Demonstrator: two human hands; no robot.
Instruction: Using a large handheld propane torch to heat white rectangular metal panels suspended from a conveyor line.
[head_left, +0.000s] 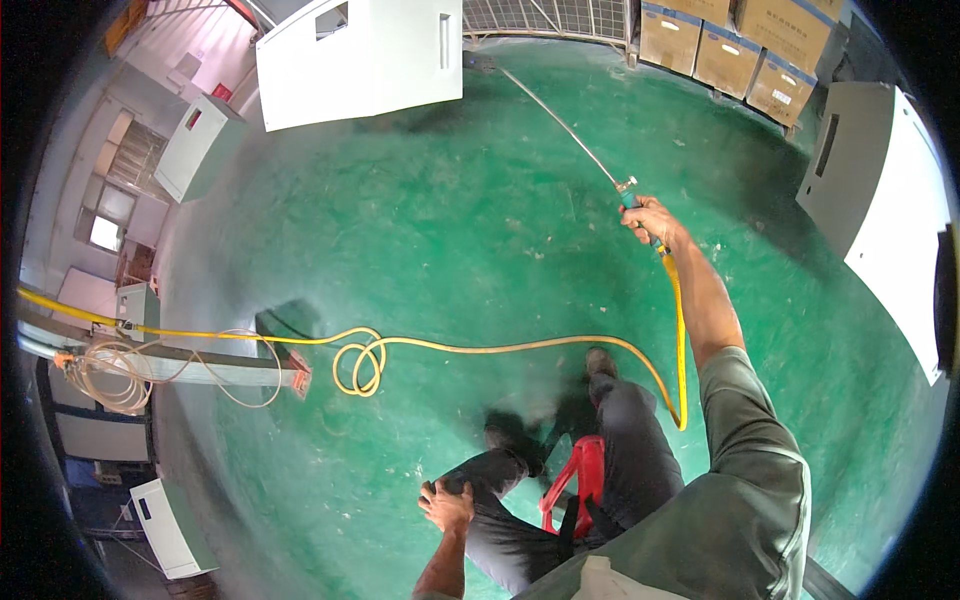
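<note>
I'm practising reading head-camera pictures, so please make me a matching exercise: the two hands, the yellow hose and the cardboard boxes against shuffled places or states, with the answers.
Column one
1. Right hand
2. Left hand
3. Yellow hose
4. Cardboard boxes

Column two
A. Stacked toward the upper right of the picture
B. On the person's left trouser leg
C. Closed around the teal handle of a metal wand
D. Looped on the green floor

Pairs: 1-C, 2-B, 3-D, 4-A

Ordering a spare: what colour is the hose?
Yellow hose, seen best in the head view.
</note>
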